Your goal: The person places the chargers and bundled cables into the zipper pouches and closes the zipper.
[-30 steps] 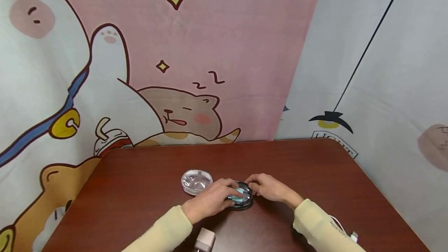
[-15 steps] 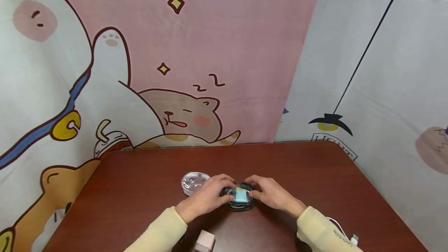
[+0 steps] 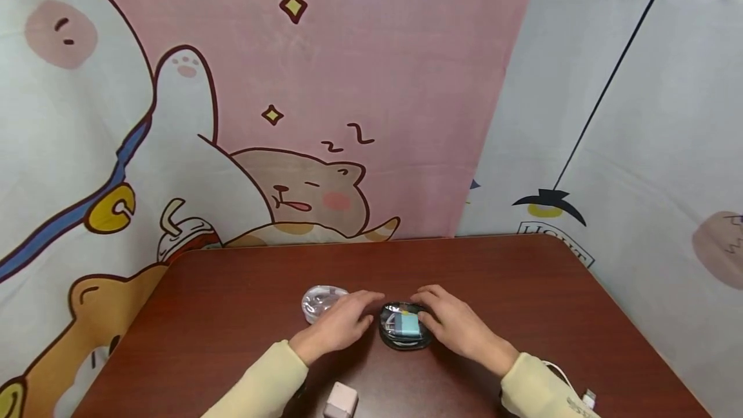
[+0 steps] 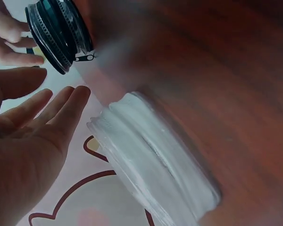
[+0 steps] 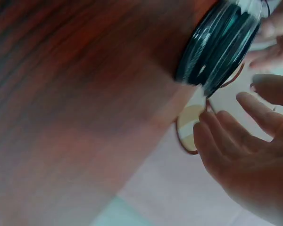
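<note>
A small round black zip case (image 3: 405, 344) with a clear top lies on the table, a light-blue charger plug (image 3: 409, 325) and white cable showing inside. To its left stands a clear-topped white zip case (image 3: 318, 305), partly covered by my left hand (image 3: 338, 324). That hand hovers with loosely bent fingers, holding nothing, and a gap separates it from the black case. My right hand (image 3: 461, 328) is at the black case's right edge, fingers relaxed and thumb near the rim. In the left wrist view, a zipper pull (image 4: 85, 57) hangs from the black case.
A pale pink charger block (image 3: 341, 400) sits near the front of the brown table (image 3: 244, 315). By the right sleeve lies a white cable (image 3: 558, 371) with a plug end (image 3: 589, 398). A cartoon-printed cloth (image 3: 418, 115) hangs behind the table.
My left hand has let go of the black case and drawn back to the left. The right hand has shifted slightly right. The case's top, earlier partly covered by fingers, now shows.
</note>
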`<state>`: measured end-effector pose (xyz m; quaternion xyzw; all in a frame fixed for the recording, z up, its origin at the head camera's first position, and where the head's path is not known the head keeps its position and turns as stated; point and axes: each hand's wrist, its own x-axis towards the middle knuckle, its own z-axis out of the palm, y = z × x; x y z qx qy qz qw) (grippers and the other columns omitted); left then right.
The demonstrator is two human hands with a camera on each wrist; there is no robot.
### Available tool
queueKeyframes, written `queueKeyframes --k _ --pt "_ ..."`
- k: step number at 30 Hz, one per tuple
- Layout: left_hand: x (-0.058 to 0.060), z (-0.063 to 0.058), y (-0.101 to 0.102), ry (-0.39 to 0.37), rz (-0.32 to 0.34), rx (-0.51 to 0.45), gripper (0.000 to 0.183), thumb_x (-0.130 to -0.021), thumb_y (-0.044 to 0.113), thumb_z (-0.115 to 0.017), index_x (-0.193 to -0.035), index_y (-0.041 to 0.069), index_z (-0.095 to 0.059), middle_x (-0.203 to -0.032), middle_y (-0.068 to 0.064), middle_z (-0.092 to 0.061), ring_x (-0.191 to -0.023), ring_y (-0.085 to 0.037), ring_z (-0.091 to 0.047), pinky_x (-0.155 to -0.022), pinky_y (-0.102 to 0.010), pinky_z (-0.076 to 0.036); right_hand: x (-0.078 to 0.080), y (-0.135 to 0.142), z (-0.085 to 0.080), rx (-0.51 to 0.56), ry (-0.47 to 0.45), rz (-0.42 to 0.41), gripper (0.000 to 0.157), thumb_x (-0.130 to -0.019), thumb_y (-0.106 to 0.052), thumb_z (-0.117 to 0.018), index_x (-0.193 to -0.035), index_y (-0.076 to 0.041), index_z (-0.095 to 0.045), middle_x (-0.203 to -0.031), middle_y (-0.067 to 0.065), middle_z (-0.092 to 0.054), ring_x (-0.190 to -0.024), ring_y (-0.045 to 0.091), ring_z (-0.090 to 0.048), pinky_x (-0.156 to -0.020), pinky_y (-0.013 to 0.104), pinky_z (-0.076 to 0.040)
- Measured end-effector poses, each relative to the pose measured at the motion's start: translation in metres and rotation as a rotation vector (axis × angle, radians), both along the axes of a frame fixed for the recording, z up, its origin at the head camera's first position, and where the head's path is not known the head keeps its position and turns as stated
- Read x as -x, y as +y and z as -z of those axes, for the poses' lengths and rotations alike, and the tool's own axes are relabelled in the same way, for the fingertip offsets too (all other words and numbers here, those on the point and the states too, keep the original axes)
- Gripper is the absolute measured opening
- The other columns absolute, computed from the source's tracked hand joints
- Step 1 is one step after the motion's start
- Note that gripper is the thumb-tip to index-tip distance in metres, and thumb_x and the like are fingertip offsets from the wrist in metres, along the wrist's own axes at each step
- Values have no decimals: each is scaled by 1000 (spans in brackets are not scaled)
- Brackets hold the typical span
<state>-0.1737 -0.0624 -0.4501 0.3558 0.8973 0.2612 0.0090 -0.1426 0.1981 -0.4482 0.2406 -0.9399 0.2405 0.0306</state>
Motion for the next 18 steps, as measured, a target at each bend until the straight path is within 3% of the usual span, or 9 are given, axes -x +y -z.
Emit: queueKeyframes --k 5,11,18 --pt "10 -2 10 -70 -1 26 37 -96 -6 -63 -132 -3 -65 -130 -15 -69 -123 -29 -64 -105 -43 -50 -9 -8 0 -127 95 -49 42 -99 -32 -71 -135 -10 -67 -141 12 -60 -122 32 -62 -89 56 -55" --pt "20 -2 18 -212 -4 64 33 -95 -6 -63 -125 3 -73 -120 -7 -74 -114 -20 -66 -100 -39 -53 -12 -6 3 -153 29 -50 42 -97 -32 -74 -133 -9 -70 -141 13 -61 -120 32 -64 -88 54 -56" --pt "27 0 24 -205 -3 76 28 -93 -2 -68 -117 9 -79 -115 -1 -76 -112 -20 -66 -98 -37 -52 -12 -3 4 -130 10 -73 42 -97 -28 -74 -133 -7 -68 -142 14 -60 -117 30 -66 -87 51 -57"
